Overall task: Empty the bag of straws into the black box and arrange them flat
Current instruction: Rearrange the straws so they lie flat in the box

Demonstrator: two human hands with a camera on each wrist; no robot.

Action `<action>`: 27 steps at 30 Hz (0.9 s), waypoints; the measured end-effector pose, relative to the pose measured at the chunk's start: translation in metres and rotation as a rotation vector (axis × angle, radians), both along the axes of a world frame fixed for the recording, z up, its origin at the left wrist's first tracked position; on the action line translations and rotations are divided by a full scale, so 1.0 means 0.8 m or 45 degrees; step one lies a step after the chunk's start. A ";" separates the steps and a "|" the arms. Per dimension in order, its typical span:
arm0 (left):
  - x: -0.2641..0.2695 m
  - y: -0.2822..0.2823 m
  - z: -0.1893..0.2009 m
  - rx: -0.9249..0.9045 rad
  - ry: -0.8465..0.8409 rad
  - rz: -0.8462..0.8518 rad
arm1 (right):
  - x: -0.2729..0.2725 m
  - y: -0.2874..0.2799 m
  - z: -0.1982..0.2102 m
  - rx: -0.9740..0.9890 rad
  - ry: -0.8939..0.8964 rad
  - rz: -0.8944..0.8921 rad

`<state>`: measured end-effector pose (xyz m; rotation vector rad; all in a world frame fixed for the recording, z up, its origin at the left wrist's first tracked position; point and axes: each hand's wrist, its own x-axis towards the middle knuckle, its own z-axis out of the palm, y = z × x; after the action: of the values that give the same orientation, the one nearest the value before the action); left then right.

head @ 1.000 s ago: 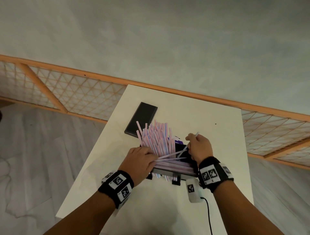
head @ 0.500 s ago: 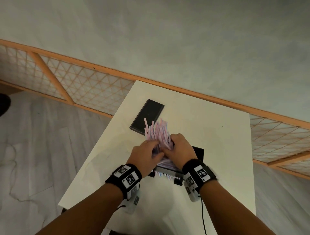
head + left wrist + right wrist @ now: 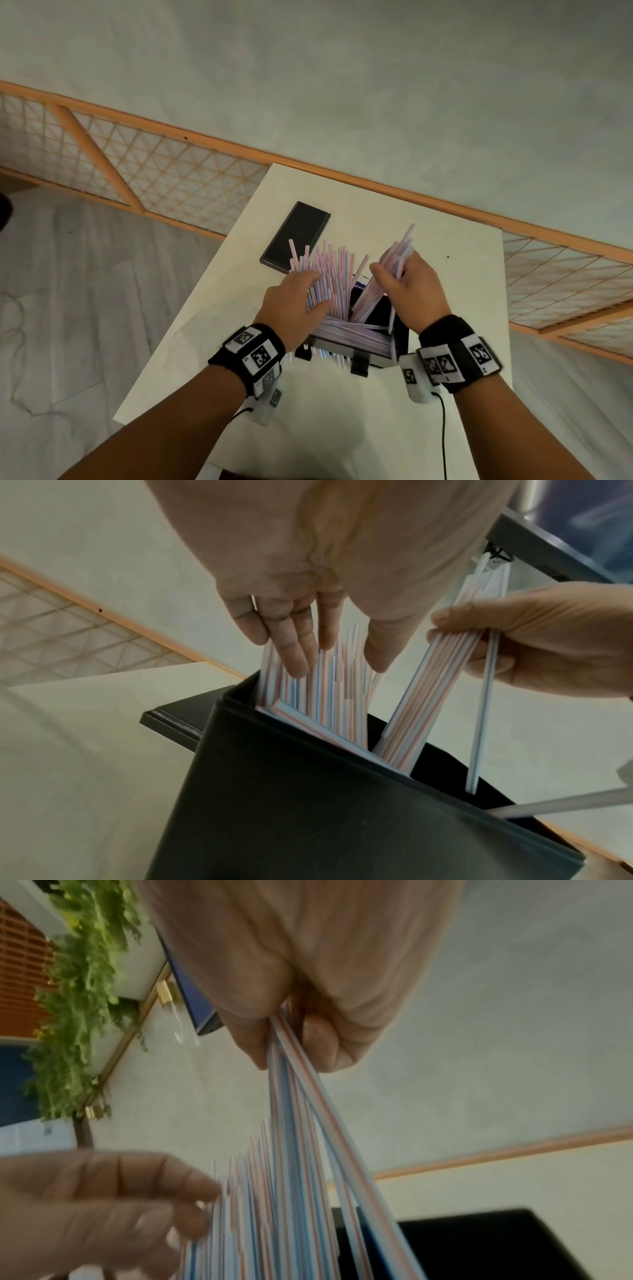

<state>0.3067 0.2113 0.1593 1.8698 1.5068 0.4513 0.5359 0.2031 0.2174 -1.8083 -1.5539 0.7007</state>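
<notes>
The black box [image 3: 344, 353] stands on the white table [image 3: 455, 284], with some striped straws lying flat along its near wall. More striped straws [image 3: 330, 274] stand tilted in its left part. My left hand [image 3: 301, 294] touches them with straight fingers [image 3: 298, 647]; the straws [image 3: 325, 693] lean against the box wall [image 3: 308, 818]. My right hand [image 3: 409, 287] grips a separate bundle of straws [image 3: 394, 260], tilted right, with its lower ends inside the box. The right wrist view shows fingers [image 3: 322, 1045] pinching that bundle [image 3: 301, 1110]. A purple scrap [image 3: 359, 286], perhaps the bag, shows between the two groups.
A flat black lid [image 3: 296, 236] lies on the table beyond the box, to the left. The table's left edge runs close to my left forearm. A wooden lattice screen [image 3: 154, 171] stands behind the table. A black cable [image 3: 443, 428] hangs from my right wrist.
Both hands were together on one bunch of straws. My right hand has now pulled a bundle off to the right, and the left stays on the others.
</notes>
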 end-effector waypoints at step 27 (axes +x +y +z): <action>-0.020 0.013 0.006 0.156 0.363 -0.401 | -0.017 -0.059 -0.032 -0.583 1.411 -0.675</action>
<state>0.2908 0.2217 0.1643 2.2974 1.3471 0.1361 0.5223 0.1559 0.1921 -1.5202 -0.1869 1.4958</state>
